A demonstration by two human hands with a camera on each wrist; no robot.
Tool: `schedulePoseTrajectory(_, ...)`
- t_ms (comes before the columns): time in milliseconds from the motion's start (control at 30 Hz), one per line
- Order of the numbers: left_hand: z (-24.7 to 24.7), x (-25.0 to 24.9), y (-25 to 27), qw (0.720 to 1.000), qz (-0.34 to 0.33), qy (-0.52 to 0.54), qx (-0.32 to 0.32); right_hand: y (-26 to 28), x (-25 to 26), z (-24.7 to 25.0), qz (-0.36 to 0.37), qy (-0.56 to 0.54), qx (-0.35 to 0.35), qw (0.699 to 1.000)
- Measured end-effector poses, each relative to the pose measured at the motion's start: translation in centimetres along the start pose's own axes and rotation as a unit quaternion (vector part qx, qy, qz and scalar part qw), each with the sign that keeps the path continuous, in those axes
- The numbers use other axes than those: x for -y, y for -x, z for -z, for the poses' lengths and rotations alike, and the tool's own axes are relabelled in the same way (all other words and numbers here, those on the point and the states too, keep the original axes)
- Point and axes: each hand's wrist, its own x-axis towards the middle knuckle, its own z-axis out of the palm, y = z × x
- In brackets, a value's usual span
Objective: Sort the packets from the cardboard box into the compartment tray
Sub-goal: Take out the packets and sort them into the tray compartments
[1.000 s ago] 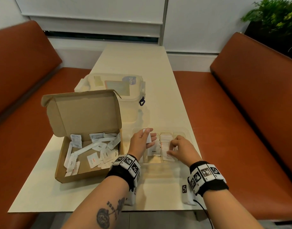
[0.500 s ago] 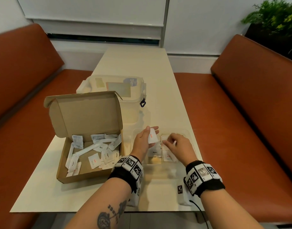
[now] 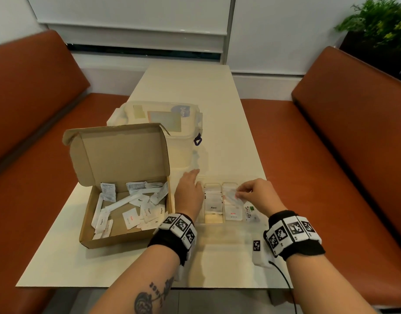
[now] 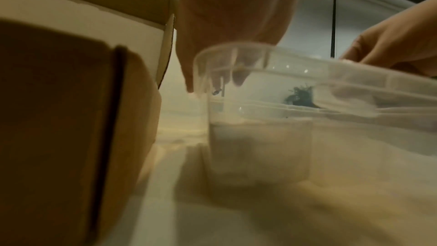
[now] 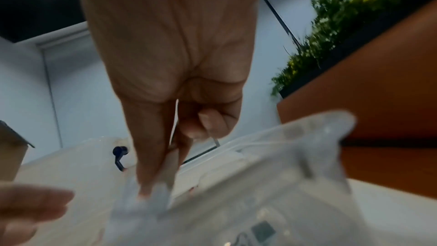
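The open cardboard box [image 3: 118, 232] at the table's left holds several white packets [image 3: 131, 219]. To its right stands the clear compartment tray [image 3: 231, 232] with a Pepper packet [image 3: 213, 202], a Salt packet [image 3: 233, 213] and a Stevia packet [image 3: 249, 211] in neighbouring compartments. My right hand [image 3: 239, 193] pinches a white packet [image 3: 230, 196] over the middle compartment; in the right wrist view the right hand [image 5: 153, 190] pinches the packet [image 5: 151, 205] with thumb and finger. My left hand [image 3: 192, 180] hovers with straight fingers, holding nothing, between box and tray. Seen from the left wrist, those fingers [image 4: 238, 79] reach over the tray's rim [image 4: 307, 74].
A clear lidded plastic container [image 3: 163, 123] stands behind the box, its blue latch [image 3: 197, 140] facing right. Orange benches [image 3: 331, 177] flank the table on both sides. A plant [image 3: 381, 23] sits at the far right. The table's front edge runs just under my wrists.
The packet that my left hand held up is now pinched by my right hand over the tray. My left hand has opened and moved left toward the box.
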Motion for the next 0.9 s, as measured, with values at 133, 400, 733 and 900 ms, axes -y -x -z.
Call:
schedulePoseTrajectory(133, -0.2, -0.1, 0.3, 0.996, 0.048, -0.066, 0.026, -0.1, -0.2, -0.4, 0.011, 0.103, 0.11, 0.988)
schedulePoseTrajectory(400, -0.1, 0.0, 0.1, 0.995, 0.092, -0.049, 0.0, -0.2, -0.4, -2.7, 0.046, 0.182, 0.109, 0.976)
schedulePoseTrajectory(733, 0.0, 0.4, 0.1, 0.996, 0.078, -0.051, -0.007, 0.7, -0.9, -3.3, 0.06, 0.182, 0.076, 0.979)
schedulePoseTrajectory(900, 0.2, 0.2, 0.1, 0.996, 0.079, -0.048, -0.004, 0.5, -0.8, -3.5, 0.045, 0.181, 0.068, 0.98)
